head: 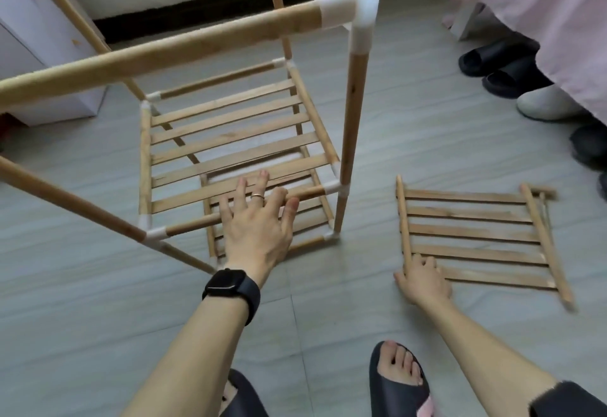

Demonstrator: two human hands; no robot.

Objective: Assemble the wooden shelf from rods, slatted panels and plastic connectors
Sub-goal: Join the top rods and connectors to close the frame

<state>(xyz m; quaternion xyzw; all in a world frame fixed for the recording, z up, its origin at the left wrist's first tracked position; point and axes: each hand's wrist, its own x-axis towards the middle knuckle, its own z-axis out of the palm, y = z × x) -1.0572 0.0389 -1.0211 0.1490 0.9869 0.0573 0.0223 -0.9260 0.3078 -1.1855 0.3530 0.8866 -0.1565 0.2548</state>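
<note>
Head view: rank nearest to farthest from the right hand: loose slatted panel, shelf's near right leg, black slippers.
1. Loose slatted panel, in the right hand.
2. Shelf's near right leg, to its left.
3. Black slippers, far ahead, right.

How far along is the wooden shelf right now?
Done: the wooden rod frame stands joined by white plastic connectors, two slatted panels seated in it. In hand: the right hand grips the loose slatted wooden panel on the floor; the left hand rests on the frame. Left: the top tier holds no panel.

Prob. free floor (361,252) btw frame (348,121), panel (473,236)
</note>
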